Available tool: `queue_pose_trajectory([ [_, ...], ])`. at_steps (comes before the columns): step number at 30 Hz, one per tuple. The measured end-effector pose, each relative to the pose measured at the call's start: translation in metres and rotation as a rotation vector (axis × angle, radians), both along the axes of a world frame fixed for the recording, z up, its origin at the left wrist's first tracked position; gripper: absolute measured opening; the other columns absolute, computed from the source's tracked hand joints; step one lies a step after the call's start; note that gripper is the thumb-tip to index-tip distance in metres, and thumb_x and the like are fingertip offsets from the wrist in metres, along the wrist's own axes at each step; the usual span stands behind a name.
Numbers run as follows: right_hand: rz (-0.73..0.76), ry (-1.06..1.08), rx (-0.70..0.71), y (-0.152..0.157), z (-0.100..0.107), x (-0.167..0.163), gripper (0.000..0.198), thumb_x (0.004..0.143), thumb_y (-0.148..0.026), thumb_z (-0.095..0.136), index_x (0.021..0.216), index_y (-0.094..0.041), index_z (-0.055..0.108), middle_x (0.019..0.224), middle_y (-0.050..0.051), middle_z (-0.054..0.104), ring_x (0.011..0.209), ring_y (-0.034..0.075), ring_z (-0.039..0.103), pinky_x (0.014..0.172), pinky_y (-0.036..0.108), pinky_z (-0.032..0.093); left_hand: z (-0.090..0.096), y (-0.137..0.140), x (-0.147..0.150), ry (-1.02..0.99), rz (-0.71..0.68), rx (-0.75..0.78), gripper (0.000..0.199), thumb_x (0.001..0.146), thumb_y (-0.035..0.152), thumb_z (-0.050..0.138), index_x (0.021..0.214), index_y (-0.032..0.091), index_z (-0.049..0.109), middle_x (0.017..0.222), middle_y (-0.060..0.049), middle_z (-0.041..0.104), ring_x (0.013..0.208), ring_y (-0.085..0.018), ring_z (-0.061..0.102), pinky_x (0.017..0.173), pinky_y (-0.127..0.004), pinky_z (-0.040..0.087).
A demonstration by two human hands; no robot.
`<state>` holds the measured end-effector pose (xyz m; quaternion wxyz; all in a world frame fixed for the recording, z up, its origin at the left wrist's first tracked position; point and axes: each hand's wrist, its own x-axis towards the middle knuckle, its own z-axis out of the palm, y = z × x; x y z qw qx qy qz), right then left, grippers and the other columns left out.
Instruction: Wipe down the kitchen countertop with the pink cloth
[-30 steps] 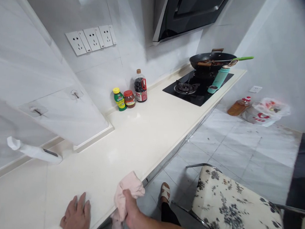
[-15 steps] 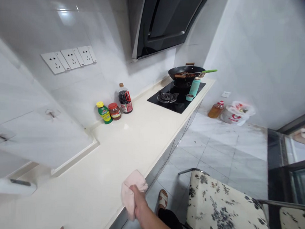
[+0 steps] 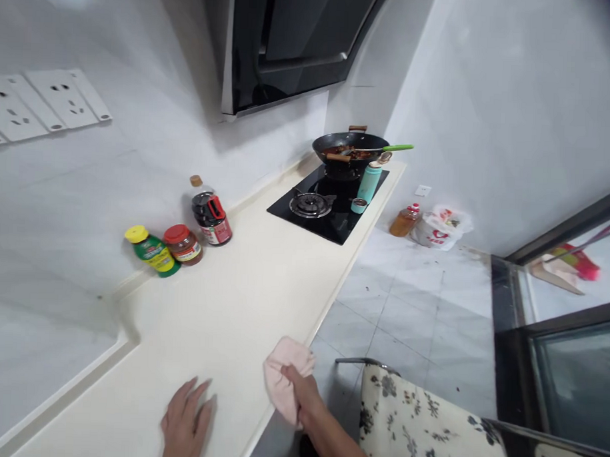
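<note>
A pink cloth (image 3: 283, 382) lies over the front edge of the cream countertop (image 3: 242, 319), and part of it hangs past the edge. My right hand (image 3: 302, 392) grips it from above, thumb on top and the other fingers hidden beneath. To the left, my left hand (image 3: 185, 421) is over the counter with its fingers spread and nothing in it. Whether its fingertips touch the surface I cannot tell.
Against the wall stand a green bottle with yellow cap (image 3: 154, 251), a red-lidded jar (image 3: 184, 245) and a dark sauce bottle (image 3: 210, 212). Farther off, a wok (image 3: 350, 147) and a turquoise flask (image 3: 369, 183) sit on the black cooktop (image 3: 330, 219). A floral chair (image 3: 423, 426) is at right.
My left hand has come into view over the counter, where only a fingertip showed before. The view has moved closer to the bottles and cooktop, and my right hand still grips the pink cloth.
</note>
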<state>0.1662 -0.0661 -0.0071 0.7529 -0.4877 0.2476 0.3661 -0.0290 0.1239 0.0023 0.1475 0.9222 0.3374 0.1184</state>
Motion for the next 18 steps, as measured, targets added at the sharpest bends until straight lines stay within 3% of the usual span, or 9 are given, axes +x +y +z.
queue_pose_trajectory([
  [12,-0.289,-0.035,-0.105,-0.043,-0.012,0.32,0.037,0.066,-0.024,0.075,0.098,-0.008,0.067,0.081,0.011,0.073,0.077,0.025,0.07,0.063,0.033,0.057,0.006,-0.005,0.27,0.032,-0.559,0.185,0.038,0.099,0.034,0.04,0.126,0.024,0.065,0.141,-0.012,0.056,0.136,-0.026,0.043,0.108,-0.043,0.035],
  [15,-0.339,-0.053,-0.131,-0.051,-0.017,0.374,0.039,0.067,-0.026,0.076,0.101,-0.008,0.067,0.082,0.01,0.073,0.08,0.024,0.069,0.064,0.032,0.056,0.002,-0.013,0.306,0.087,-0.578,0.234,0.04,0.099,0.033,0.04,0.13,0.023,0.063,0.144,-0.014,0.053,0.137,-0.028,0.042,0.108,-0.046,0.034],
  [18,-0.365,-0.059,-0.153,-0.051,-0.021,0.384,0.043,0.07,-0.03,0.074,0.106,-0.008,0.066,0.089,0.01,0.073,0.087,0.024,0.069,0.069,0.032,0.057,0.001,-0.019,0.316,0.144,-0.562,0.251,0.042,0.099,0.034,0.039,0.133,0.024,0.06,0.147,-0.013,0.05,0.139,-0.029,0.04,0.108,-0.046,0.032],
])
